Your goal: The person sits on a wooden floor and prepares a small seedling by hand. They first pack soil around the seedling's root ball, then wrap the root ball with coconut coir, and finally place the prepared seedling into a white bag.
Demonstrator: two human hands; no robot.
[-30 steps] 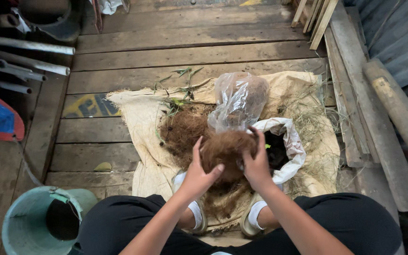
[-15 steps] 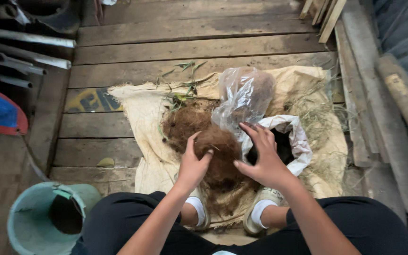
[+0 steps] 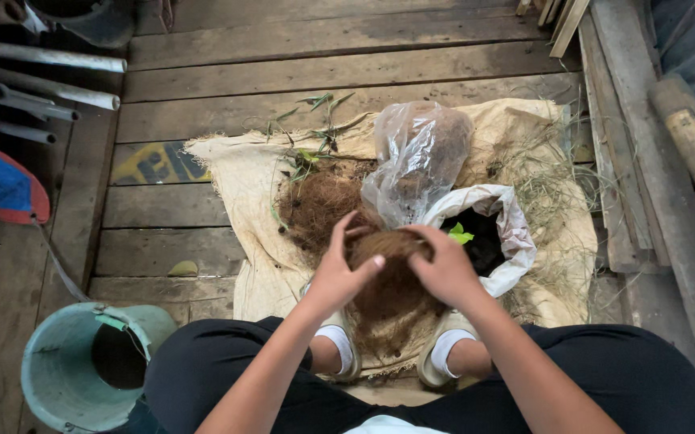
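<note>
Brown fibre clump [image 3: 392, 277] is gripped from both sides by the left hand [image 3: 339, 273] and right hand [image 3: 444, 269], above burlap [image 3: 235, 173].

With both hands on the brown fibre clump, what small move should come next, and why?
Probably keep pressing the fibre clump into a rounder ball. The left hand and right hand cup its two sides, and loose strands hang below it over the burlap cloth.
</note>
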